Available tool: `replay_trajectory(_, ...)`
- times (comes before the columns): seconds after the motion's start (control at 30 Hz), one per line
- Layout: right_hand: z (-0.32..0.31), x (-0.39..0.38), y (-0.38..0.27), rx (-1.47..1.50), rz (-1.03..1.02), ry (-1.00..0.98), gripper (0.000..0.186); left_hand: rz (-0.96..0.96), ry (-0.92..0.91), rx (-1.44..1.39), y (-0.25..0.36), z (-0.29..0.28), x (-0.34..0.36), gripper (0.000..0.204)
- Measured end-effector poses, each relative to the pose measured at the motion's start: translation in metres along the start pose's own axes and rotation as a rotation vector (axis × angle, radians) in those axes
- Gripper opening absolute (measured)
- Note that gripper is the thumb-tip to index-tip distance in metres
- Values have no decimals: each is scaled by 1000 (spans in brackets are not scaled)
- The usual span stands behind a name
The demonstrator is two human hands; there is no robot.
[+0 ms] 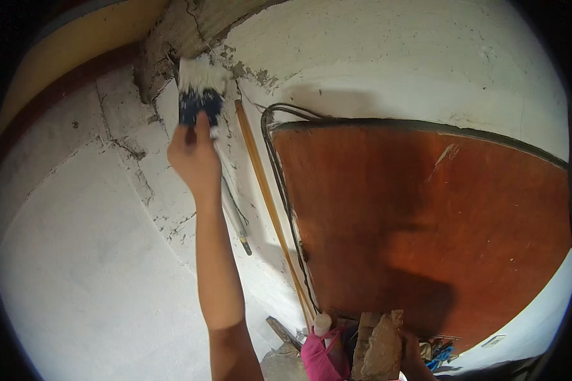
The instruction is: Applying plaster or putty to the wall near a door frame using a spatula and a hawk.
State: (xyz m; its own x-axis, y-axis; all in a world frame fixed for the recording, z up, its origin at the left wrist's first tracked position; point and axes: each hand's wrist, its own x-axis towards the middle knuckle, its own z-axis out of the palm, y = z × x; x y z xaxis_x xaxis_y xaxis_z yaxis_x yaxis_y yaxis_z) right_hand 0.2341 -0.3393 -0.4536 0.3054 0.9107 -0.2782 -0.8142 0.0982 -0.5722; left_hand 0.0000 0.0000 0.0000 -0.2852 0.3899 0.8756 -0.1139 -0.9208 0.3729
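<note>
My left hand (196,149) reaches up to the wall corner, its fingers closed round a wide paintbrush (200,106). The brush is dark near the fingers and coated white toward its tip, which is blurred against the cracked plaster (225,63). Low in the view, my right hand (410,351) is closed on the edge of a rough, stained board (378,349); most of its fingers are hidden behind it. White wall (76,254) spreads left of my left arm.
A long wooden strip (257,165) and black cables (270,143) run beside a reddish-brown panel (426,209). A pale pipe (234,216) with a dark end lies along the wall. Below are a pink bag (318,360), a white bottle (322,324) and blue cord (443,357).
</note>
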Motion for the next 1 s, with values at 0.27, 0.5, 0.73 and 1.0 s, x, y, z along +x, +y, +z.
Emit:
replay_trajectory(0.27, -83, 22, 48, -515, -437, -4, 54, 760, -51, 1048, -5, 42, 24, 27)
replay_trajectory(0.5, 9, -24, 11, -146, -357, 245, 45, 1030, -244, 1083, -11, 37, 13, 40)
replay_trajectory(0.73, 18, -14, -10, 115, 36, 333, 41, 904, -68, 954, -7, 17, 39, 35)
replay_trajectory(1.0, -8, 3, 3, 45, -53, 366, 40, 1070, -201, 921, -13, 17, 27, 35)
